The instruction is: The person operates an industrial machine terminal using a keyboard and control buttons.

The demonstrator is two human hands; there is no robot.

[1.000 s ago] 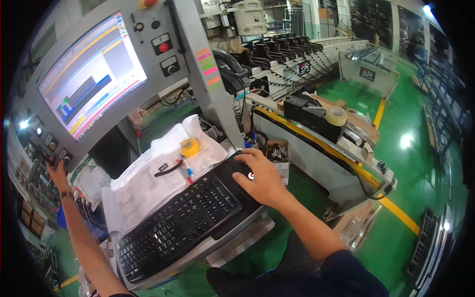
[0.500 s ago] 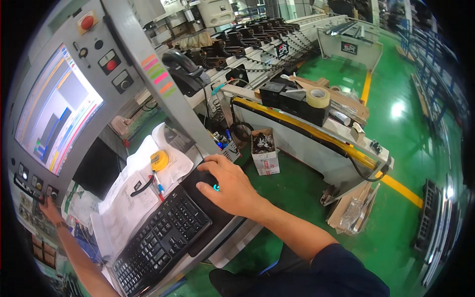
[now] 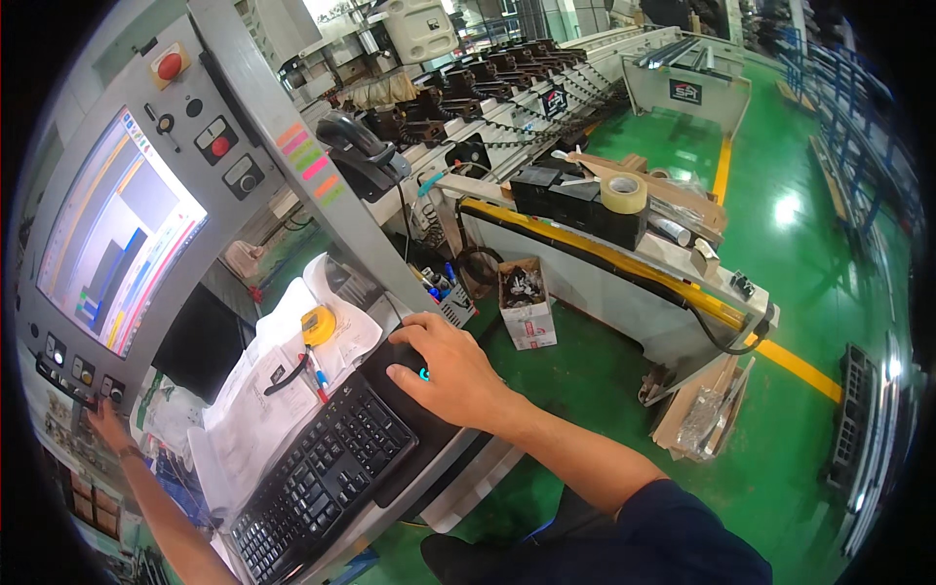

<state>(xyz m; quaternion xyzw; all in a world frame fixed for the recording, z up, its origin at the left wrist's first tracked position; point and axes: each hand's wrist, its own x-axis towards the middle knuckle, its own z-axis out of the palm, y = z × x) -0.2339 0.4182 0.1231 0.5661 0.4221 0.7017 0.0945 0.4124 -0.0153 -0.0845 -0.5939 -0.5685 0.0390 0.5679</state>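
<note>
My right hand (image 3: 450, 369) curves over a computer mouse at the right end of the black desk pad (image 3: 417, 414). Most of the mouse is under the palm; a small cyan glow shows beside the thumb. On the left, my left hand (image 3: 109, 426) is at the lower edge of a grey control panel (image 3: 210, 268). Its fingers close at a small black rotary knob (image 3: 114, 391), beside the end of a black bar handle (image 3: 64, 382); the grip is partly hidden. A black keyboard (image 3: 322, 483) lies between my arms. The panel's lit screen (image 3: 122, 234) shows coloured bars.
Papers (image 3: 258, 390) behind the keyboard carry a yellow tape measure (image 3: 318, 326) and pens (image 3: 317, 372). A handheld scanner (image 3: 361, 151) hangs by the post. A carton (image 3: 526, 307) stands on the green floor. Tape (image 3: 624, 193) sits on a machine beam with a yellow strip (image 3: 604, 261).
The whole view has shifted slightly. My right hand stays over the mouse and my left hand stays at the panel's lower edge, by the knob.
</note>
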